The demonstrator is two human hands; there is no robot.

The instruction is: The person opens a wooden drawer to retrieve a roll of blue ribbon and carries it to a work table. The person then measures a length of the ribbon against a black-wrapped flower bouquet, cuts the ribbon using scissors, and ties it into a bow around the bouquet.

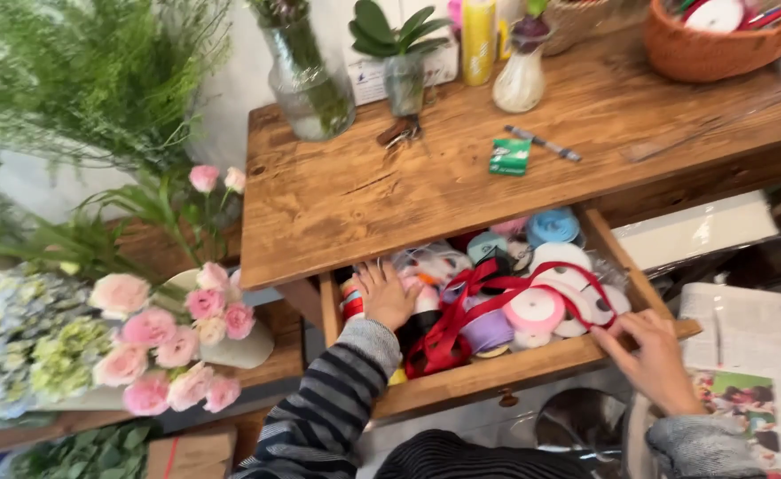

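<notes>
Red ribbon (461, 310), loose and tangled, draped across the spools in the open wooden drawer (532, 365), running from the near left corner up over a pink spool (534, 310) toward the right. Packed around it: white spools (576, 284), a lilac spool (488, 332), a pale blue roll (553, 227) at the far end. Left hand (383, 294) sunk among the spools at the drawer's left side, fingers spread and flat on the rolls, clasping nothing clearly. Right hand (652, 355) at the drawer's near right corner, fingers half curled, fingertips touching the red strand by the front edge; hard to tell whether pinching it or only resting there. Striped grey sleeves on both arms.

Seemingly mid-rummage, sorting through ribbon stock. Likely called for next: a firmer pinch on one strand and a steady hand on the spools so the tangle does not drag the rest out.

Farther out, on the wooden table top (337, 200): a small green packet (509, 156), a pen (545, 143), a glass vase (310, 84), a potted succulent (399, 53). Left of the table, pink roses (173, 341) and pale hydrangeas (18, 337). Near right, newspaper (749, 328).
</notes>
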